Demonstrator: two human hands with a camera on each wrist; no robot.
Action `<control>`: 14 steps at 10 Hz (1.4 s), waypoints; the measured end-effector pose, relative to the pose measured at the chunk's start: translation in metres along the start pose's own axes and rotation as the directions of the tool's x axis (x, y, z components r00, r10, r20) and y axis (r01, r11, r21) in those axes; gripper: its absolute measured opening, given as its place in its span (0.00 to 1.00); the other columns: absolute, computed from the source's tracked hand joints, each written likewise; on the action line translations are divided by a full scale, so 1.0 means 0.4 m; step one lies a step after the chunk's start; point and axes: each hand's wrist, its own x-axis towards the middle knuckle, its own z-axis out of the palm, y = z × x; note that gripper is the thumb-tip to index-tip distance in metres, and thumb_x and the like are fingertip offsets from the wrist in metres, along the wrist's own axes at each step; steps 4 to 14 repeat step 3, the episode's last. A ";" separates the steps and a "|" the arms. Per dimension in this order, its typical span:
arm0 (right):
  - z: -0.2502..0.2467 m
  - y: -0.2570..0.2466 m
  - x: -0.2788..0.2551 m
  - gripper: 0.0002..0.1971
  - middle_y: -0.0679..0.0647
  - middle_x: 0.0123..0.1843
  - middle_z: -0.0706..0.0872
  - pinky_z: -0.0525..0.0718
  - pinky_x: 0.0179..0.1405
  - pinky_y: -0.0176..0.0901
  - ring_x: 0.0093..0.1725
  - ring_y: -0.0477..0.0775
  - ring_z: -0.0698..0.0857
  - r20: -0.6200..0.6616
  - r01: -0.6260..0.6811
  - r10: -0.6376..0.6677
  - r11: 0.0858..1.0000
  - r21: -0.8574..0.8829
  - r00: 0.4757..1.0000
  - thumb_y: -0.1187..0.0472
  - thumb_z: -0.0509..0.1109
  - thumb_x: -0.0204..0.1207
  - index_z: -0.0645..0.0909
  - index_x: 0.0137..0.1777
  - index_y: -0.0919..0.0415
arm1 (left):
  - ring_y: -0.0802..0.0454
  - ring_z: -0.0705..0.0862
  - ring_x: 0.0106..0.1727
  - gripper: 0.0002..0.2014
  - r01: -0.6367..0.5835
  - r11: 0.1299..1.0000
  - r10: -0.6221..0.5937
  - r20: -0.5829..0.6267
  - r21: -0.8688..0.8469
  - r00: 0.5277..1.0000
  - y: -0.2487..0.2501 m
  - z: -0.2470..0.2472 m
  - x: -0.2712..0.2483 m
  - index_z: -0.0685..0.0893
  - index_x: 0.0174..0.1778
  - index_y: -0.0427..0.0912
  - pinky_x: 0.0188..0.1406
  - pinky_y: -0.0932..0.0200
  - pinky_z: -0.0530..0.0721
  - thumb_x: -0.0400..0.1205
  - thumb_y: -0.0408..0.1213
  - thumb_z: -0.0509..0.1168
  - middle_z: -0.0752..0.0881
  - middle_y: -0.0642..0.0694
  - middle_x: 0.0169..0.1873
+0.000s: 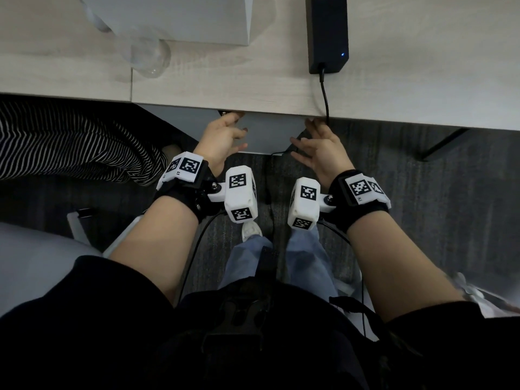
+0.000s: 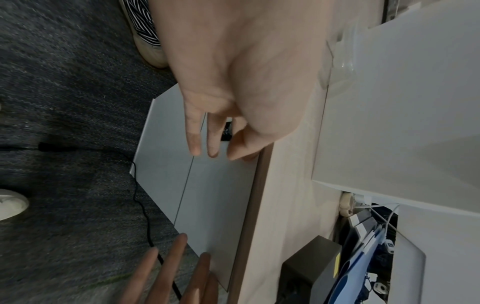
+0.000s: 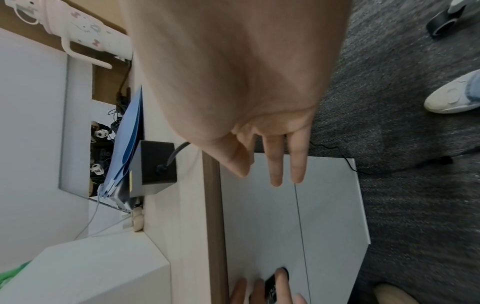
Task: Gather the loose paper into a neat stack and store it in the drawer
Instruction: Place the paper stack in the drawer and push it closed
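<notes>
A pale grey drawer cabinet (image 1: 270, 133) stands under the wooden desk edge (image 1: 225, 104), its fronts flush. My left hand (image 1: 233, 133) reaches to the top drawer front (image 2: 215, 195) with straight fingers (image 2: 194, 142) and the thumb by the desk edge; it holds nothing. One of its fingers lies by a small black lock (image 3: 272, 286). My right hand (image 1: 309, 139) is at the cabinet's right side, fingers (image 3: 275, 164) straight over the drawer front (image 3: 259, 216), also holding nothing. I cannot tell whether either hand touches the front. No loose paper shows in any view.
On the desk lie a black power adapter (image 1: 327, 32), a clear bottle (image 1: 149, 56) and a white box (image 1: 180, 18). The adapter's cable (image 1: 325, 99) hangs over the edge beside my right hand. A person in striped clothing (image 1: 70, 142) sits at left. Dark carpet (image 1: 422, 192) lies below.
</notes>
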 end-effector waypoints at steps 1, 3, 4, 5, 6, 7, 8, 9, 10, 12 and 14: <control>0.006 -0.003 -0.012 0.30 0.53 0.80 0.70 0.78 0.70 0.55 0.70 0.60 0.79 -0.028 0.008 -0.009 0.999 -0.036 1.000 0.74 0.56 0.81 0.56 0.82 0.58 | 0.45 0.77 0.70 0.24 0.016 0.999 -0.015 -0.034 0.028 0.999 0.003 -0.005 -0.018 0.69 0.75 0.39 0.56 0.56 0.83 0.82 0.23 0.56 0.70 0.40 0.75; 0.001 -0.010 -0.076 0.17 0.61 0.67 0.84 0.83 0.60 0.50 0.59 0.60 0.86 -0.039 0.057 -0.063 0.988 -0.145 0.997 0.69 0.64 0.80 0.75 0.67 0.61 | 0.48 0.86 0.51 0.14 -0.027 0.996 0.029 -0.020 0.086 0.999 0.016 -0.014 -0.098 0.80 0.61 0.44 0.49 0.61 0.82 0.83 0.29 0.56 0.81 0.45 0.64; 0.001 -0.010 -0.076 0.17 0.61 0.67 0.84 0.83 0.60 0.50 0.59 0.60 0.86 -0.039 0.057 -0.063 0.988 -0.145 0.997 0.69 0.64 0.80 0.75 0.67 0.61 | 0.48 0.86 0.51 0.14 -0.027 0.996 0.029 -0.020 0.086 0.999 0.016 -0.014 -0.098 0.80 0.61 0.44 0.49 0.61 0.82 0.83 0.29 0.56 0.81 0.45 0.64; 0.001 -0.010 -0.076 0.17 0.61 0.67 0.84 0.83 0.60 0.50 0.59 0.60 0.86 -0.039 0.057 -0.063 0.988 -0.145 0.997 0.69 0.64 0.80 0.75 0.67 0.61 | 0.48 0.86 0.51 0.14 -0.027 0.996 0.029 -0.020 0.086 0.999 0.016 -0.014 -0.098 0.80 0.61 0.44 0.49 0.61 0.82 0.83 0.29 0.56 0.81 0.45 0.64; 0.001 -0.010 -0.076 0.17 0.61 0.67 0.84 0.83 0.60 0.50 0.59 0.60 0.86 -0.039 0.057 -0.063 0.988 -0.145 0.997 0.69 0.64 0.80 0.75 0.67 0.61 | 0.48 0.86 0.51 0.14 -0.027 0.996 0.029 -0.020 0.086 0.999 0.016 -0.014 -0.098 0.80 0.61 0.44 0.49 0.61 0.82 0.83 0.29 0.56 0.81 0.45 0.64; 0.001 -0.010 -0.076 0.17 0.61 0.67 0.84 0.83 0.60 0.50 0.59 0.60 0.86 -0.039 0.057 -0.063 0.988 -0.145 0.997 0.69 0.64 0.80 0.75 0.67 0.61 | 0.48 0.86 0.51 0.14 -0.027 0.996 0.029 -0.020 0.086 0.999 0.016 -0.014 -0.098 0.80 0.61 0.44 0.49 0.61 0.82 0.83 0.29 0.56 0.81 0.45 0.64; 0.001 -0.010 -0.076 0.17 0.61 0.67 0.84 0.83 0.60 0.50 0.59 0.60 0.86 -0.039 0.057 -0.063 0.988 -0.145 0.997 0.69 0.64 0.80 0.75 0.67 0.61 | 0.48 0.86 0.51 0.14 -0.027 0.996 0.029 -0.020 0.086 0.999 0.016 -0.014 -0.098 0.80 0.61 0.44 0.49 0.61 0.82 0.83 0.29 0.56 0.81 0.45 0.64; 0.001 -0.010 -0.076 0.17 0.61 0.67 0.84 0.83 0.60 0.50 0.59 0.60 0.86 -0.039 0.057 -0.063 0.988 -0.145 0.997 0.69 0.64 0.80 0.75 0.67 0.61 | 0.48 0.86 0.51 0.14 -0.027 0.996 0.029 -0.020 0.086 0.999 0.016 -0.014 -0.098 0.80 0.61 0.44 0.49 0.61 0.82 0.83 0.29 0.56 0.81 0.45 0.64; 0.001 -0.010 -0.076 0.17 0.61 0.67 0.84 0.83 0.60 0.50 0.59 0.60 0.86 -0.039 0.057 -0.063 0.988 -0.145 0.997 0.69 0.64 0.80 0.75 0.67 0.61 | 0.48 0.86 0.51 0.14 -0.027 0.996 0.029 -0.020 0.086 0.999 0.016 -0.014 -0.098 0.80 0.61 0.44 0.49 0.61 0.82 0.83 0.29 0.56 0.81 0.45 0.64; 0.001 -0.010 -0.076 0.17 0.61 0.67 0.84 0.83 0.60 0.50 0.59 0.60 0.86 -0.039 0.057 -0.063 0.988 -0.145 0.997 0.69 0.64 0.80 0.75 0.67 0.61 | 0.48 0.86 0.51 0.14 -0.027 0.996 0.029 -0.020 0.086 0.999 0.016 -0.014 -0.098 0.80 0.61 0.44 0.49 0.61 0.82 0.83 0.29 0.56 0.81 0.45 0.64; 0.001 -0.010 -0.076 0.17 0.61 0.67 0.84 0.83 0.60 0.50 0.59 0.60 0.86 -0.039 0.057 -0.063 0.988 -0.145 0.997 0.69 0.64 0.80 0.75 0.67 0.61 | 0.48 0.86 0.51 0.14 -0.027 0.996 0.029 -0.020 0.086 0.999 0.016 -0.014 -0.098 0.80 0.61 0.44 0.49 0.61 0.82 0.83 0.29 0.56 0.81 0.45 0.64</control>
